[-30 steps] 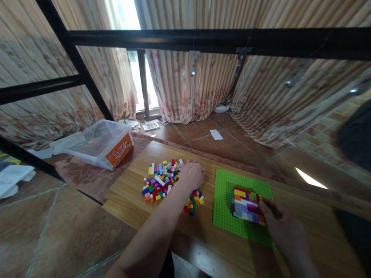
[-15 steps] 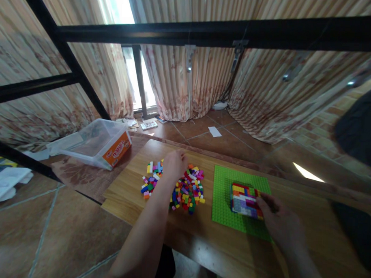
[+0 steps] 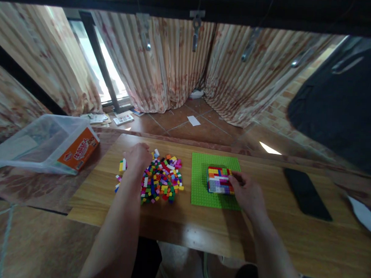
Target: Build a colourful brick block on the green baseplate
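A flat build of coloured toy bricks (image 3: 219, 180) rests on a green studded baseplate (image 3: 198, 192). My right hand (image 3: 247, 194) is closed on its right edge, the thumb on the near side and the fingers partly hidden behind. To the left, a loose heap of small building bricks (image 3: 164, 176) in many colours is spread over the wooden table (image 3: 176, 228). My left hand (image 3: 138, 157) is over the heap's far left part, back upward and fingers curled; anything between the fingertips is hidden. My left forearm covers some of the bricks.
A clear plastic bin (image 3: 48, 140) with an orange label is on the mat left of the table. A dark flat phone-like slab (image 3: 307, 194) lies on the table at right, with a white sheet (image 3: 364, 214) beyond. A black bar (image 3: 178, 7) crosses overhead.
My left hand has moved leftward across the heap, uncovering bricks on its right side. My right hand stays at the brick build. The view has turned right, bringing the dark slab fully in.
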The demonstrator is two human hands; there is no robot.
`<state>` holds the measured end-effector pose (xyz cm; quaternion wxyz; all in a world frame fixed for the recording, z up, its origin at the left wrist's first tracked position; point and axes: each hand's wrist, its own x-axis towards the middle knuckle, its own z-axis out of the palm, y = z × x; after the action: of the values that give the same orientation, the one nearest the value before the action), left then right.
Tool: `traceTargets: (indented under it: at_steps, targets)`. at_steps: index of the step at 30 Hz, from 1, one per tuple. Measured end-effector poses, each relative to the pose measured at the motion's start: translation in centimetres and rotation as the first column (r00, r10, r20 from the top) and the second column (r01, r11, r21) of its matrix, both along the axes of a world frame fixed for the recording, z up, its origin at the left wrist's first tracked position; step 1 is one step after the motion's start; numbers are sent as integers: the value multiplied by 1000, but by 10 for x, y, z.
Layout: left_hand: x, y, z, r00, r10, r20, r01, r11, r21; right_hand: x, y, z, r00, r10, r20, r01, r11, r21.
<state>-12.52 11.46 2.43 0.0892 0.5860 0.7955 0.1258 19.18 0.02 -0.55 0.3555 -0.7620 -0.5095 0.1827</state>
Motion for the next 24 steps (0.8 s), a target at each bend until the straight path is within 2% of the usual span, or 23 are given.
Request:
traceTargets:
  at_steps: [4,6,7,8,9,10,11,13,14,15,17,19,21,24]
  targets:
    - [-2,2,6,998,-5,65,-4,990,138,3,-1,5,998,-57,-25,58,998,21]
    - [4,2,9,969,-85,231,23,966,258,6,-1,8,991,-123,-49,126,990,63]
    - [11,-1,10,923,-157,352,40,948,317,7,-1,9,985,-152,-78,160,982,102]
    - [20,-4,11,838,-239,490,55,931,361,8,-1,10,978,-171,-120,188,971,150]
    - [33,-10,11,715,-314,625,66,920,387,7,-1,11,970,-174,-171,207,958,198]
    - [47,-18,10,551,-360,753,70,919,388,5,-2,13,960,-159,-230,215,946,243]
    - [63,-27,10,354,-354,866,98,935,342,1,-2,14,949,-125,-289,209,936,282]
    - [94,-47,7,-15,-221,975,234,947,219,-8,-4,17,920,-2,-392,147,929,340]
    - [107,-57,6,-140,-141,980,302,937,177,-13,-6,18,900,80,-429,90,927,363]
    - [119,-66,5,-226,-75,971,341,928,151,-18,-8,20,876,167,-452,19,925,379]
    - [134,-78,2,-315,20,949,394,912,112,-26,-12,23,838,313,-448,-128,909,396]
    - [140,-83,1,-343,51,938,416,904,103,-31,-16,25,830,396,-392,-233,886,400]
    - [142,-83,0,-342,44,939,427,897,113,-34,-18,27,848,420,-324,-278,872,404]
    - [142,-82,-2,-342,44,938,439,891,118,-35,-19,26,876,407,-258,-281,867,413]
